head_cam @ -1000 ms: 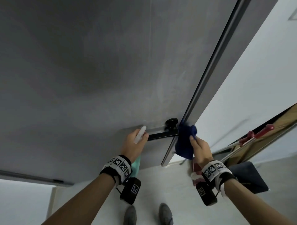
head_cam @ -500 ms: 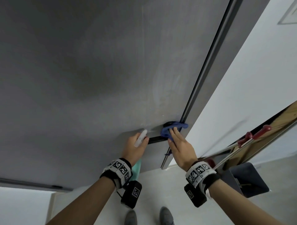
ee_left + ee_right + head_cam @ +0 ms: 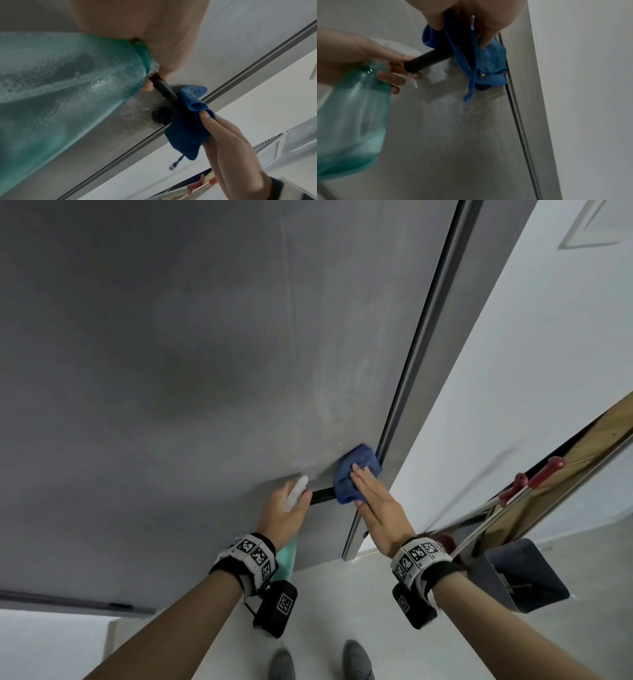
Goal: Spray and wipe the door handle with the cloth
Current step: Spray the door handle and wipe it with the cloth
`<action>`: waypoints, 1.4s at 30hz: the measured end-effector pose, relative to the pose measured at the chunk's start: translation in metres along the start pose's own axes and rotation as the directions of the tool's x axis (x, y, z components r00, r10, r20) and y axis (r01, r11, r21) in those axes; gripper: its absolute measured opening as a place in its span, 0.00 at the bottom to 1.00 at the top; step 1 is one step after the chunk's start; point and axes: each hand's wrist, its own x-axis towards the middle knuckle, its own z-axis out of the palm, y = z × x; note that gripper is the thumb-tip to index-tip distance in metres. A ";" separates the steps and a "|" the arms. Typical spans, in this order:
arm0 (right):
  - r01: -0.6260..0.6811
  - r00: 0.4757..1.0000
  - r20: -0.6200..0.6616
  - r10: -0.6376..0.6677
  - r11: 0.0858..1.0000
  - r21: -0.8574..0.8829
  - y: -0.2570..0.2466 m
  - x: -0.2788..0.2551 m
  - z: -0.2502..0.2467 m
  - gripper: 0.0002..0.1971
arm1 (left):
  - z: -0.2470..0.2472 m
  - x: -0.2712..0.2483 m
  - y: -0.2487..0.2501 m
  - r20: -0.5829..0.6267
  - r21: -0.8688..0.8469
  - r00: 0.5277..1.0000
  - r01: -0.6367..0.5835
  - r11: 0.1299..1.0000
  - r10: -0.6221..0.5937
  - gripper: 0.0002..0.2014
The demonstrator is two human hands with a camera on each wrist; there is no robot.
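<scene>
A black lever door handle [image 3: 322, 494] sticks out of the grey door [image 3: 171, 371]. My left hand [image 3: 284, 511] grips a teal spray bottle [image 3: 60, 94] with a white nozzle [image 3: 296, 493], right at the handle's free end [image 3: 412, 65]. A blue cloth [image 3: 346, 474] is draped over the handle's inner end, by the door edge. My right hand [image 3: 373, 501] lies over the cloth [image 3: 491, 60] with straight fingers, and the thumb pinches it from the other side. A round black lock plate [image 3: 161, 115] shows beside the cloth. Spray droplets wet the door around it.
The door's edge strip [image 3: 411, 371] runs up beside a white wall [image 3: 513, 337]. Metal poles with red grips [image 3: 534, 477] lean at the right above a dark dustpan-like thing [image 3: 524, 577]. My shoes [image 3: 356, 659] stand on the pale floor below.
My right hand has carried the cloth from the door's edge left onto the handle and flattened over it. The left hand and bottle have stayed by the handle's end.
</scene>
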 end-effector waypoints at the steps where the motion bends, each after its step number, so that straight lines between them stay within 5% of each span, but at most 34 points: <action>1: -0.037 0.999 -0.016 0.038 0.997 0.064 -0.002 -0.001 0.002 0.27 | -0.002 0.001 0.000 0.012 0.018 1.000 0.005 1.000 -0.006 0.05; 5: -0.317 0.942 0.019 0.335 0.872 0.372 -0.009 0.003 -0.001 0.34 | -0.006 0.007 0.003 0.063 0.130 0.998 0.002 0.992 -0.011 0.12; 7: -0.457 0.806 0.113 0.581 0.491 0.741 -0.020 0.016 -0.005 0.32 | -0.007 0.008 0.003 0.085 0.148 0.996 -0.002 0.989 -0.010 0.16; 9: -0.382 0.714 0.269 0.646 0.038 0.924 -0.025 0.028 -0.008 0.27 | -0.007 0.007 0.002 0.094 0.155 0.995 -0.003 0.988 -0.012 0.19; 11: -0.337 0.662 0.359 0.658 -0.167 0.927 -0.024 0.036 -0.012 0.20 | -0.007 0.007 0.000 0.091 0.169 0.996 -0.003 0.986 -0.013 0.18; 13: -0.363 0.627 0.380 0.680 -0.176 0.915 -0.022 0.040 -0.015 0.14 | -0.006 0.007 0.001 0.080 0.174 0.997 0.003 0.985 -0.017 0.18; 17: -0.477 0.588 0.366 0.722 -0.055 0.877 -0.027 0.044 -0.020 0.11 | -0.006 0.008 0.001 0.086 0.168 0.996 0.009 0.986 -0.024 0.17; 22: -0.470 0.592 0.345 0.728 -0.036 0.882 -0.027 0.046 -0.016 0.09 | -0.007 0.009 -0.001 0.113 0.171 0.993 0.014 0.985 -0.034 0.14; 25: -0.560 0.583 0.286 0.760 0.122 0.819 -0.020 0.043 -0.017 0.08 | -0.006 0.010 -0.001 0.116 0.182 0.993 0.005 0.983 -0.026 0.10; 30: -0.580 0.701 0.086 0.708 0.495 0.648 -0.015 0.021 -0.034 0.09 | -0.006 0.010 -0.004 0.108 0.175 0.994 -0.002 0.985 -0.017 0.14; 33: -0.397 0.776 -0.144 0.614 0.653 0.645 -0.024 0.014 -0.048 0.09 | -0.007 0.010 -0.004 0.108 0.187 0.994 -0.017 0.982 -0.004 0.15; 36: -0.216 0.795 -0.313 0.520 0.725 0.655 -0.040 0.026 -0.055 0.12 | -0.010 0.011 -0.002 0.137 0.210 0.990 -0.051 0.976 0.022 0.14; 39: -0.246 0.838 -0.251 0.485 0.745 0.620 -0.065 0.042 -0.048 0.23 | -0.014 0.012 0.000 0.165 0.218 0.986 -0.064 0.974 0.028 0.16; 42: -0.319 0.891 -0.051 0.450 0.704 0.635 -0.084 0.043 -0.024 0.30 | -0.017 0.012 0.002 0.192 0.182 0.981 -0.032 0.983 -0.004 0.20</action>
